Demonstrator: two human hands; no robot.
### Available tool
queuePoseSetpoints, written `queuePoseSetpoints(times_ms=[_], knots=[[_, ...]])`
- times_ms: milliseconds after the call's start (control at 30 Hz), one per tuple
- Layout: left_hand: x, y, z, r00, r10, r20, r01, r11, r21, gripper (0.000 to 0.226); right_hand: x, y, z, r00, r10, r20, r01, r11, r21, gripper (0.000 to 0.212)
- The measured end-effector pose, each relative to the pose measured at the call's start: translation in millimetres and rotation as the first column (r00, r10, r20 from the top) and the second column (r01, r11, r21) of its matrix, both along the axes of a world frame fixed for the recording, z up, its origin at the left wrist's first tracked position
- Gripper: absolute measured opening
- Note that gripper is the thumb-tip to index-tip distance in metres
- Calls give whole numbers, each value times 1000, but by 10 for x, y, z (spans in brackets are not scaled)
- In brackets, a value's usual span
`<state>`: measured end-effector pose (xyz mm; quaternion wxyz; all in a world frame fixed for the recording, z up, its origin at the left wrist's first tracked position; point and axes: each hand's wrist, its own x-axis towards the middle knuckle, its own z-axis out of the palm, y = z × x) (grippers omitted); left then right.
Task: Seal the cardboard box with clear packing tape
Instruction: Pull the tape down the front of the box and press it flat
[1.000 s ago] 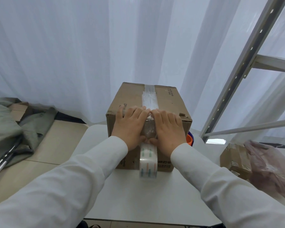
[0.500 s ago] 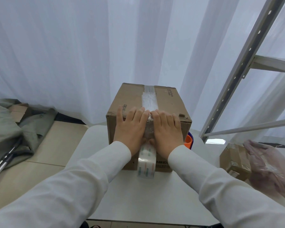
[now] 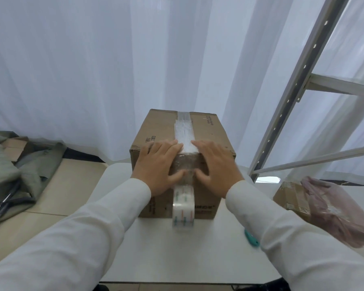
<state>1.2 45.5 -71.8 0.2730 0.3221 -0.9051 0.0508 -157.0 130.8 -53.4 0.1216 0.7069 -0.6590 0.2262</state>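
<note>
Squarely on the white counter (image 3: pixel 156 248) stood the box (image 3: pixel 160 131), a tape (image 3: pixel 184 131) strip along its top seam. Left hand (image 3: pixel 159 164) and right hand (image 3: pixel 215 164) lay flat, fingers spread, pressing either side of it at the near edge, the roll (image 3: pixel 183 204) hanging below.

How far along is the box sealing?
Done: a strip of clear packing tape runs along the top seam of the brown cardboard box and over its near edge. In hand: the left hand and right hand press flat on either side of the strip. Left: the clear tape roll hangs uncut down the front; a teal tool lies on the white table.
</note>
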Motion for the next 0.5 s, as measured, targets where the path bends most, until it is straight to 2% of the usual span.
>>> queuePoseSetpoints(times_ms=[100,167,200,267,367,433,500], knots=[[55,-75,-36,987,-132,-96,118,983,-141,51,-304,133,25,972,-121,200,163,964,-210,34],[49,-76,-33,972,-197,-131,165,961,-221,39,-490,217,-15,901,-241,359,317,933,-169,25],[35,-60,-17,964,-227,-141,189,952,-239,35,-584,259,-62,872,-299,387,364,925,-106,21],[14,-11,11,945,-281,-167,241,944,-224,30,-741,343,-190,867,-406,290,412,910,42,15],[37,45,42,932,-301,-204,293,954,-65,24,-859,431,-366,864,-496,89,438,827,352,20],[45,50,49,970,-196,-144,209,975,82,33,-881,455,-547,847,-530,-41,436,648,625,35],[34,55,30,998,0,64,-15,973,232,51,-891,477,-758,837,-514,-189,439,424,792,54]])
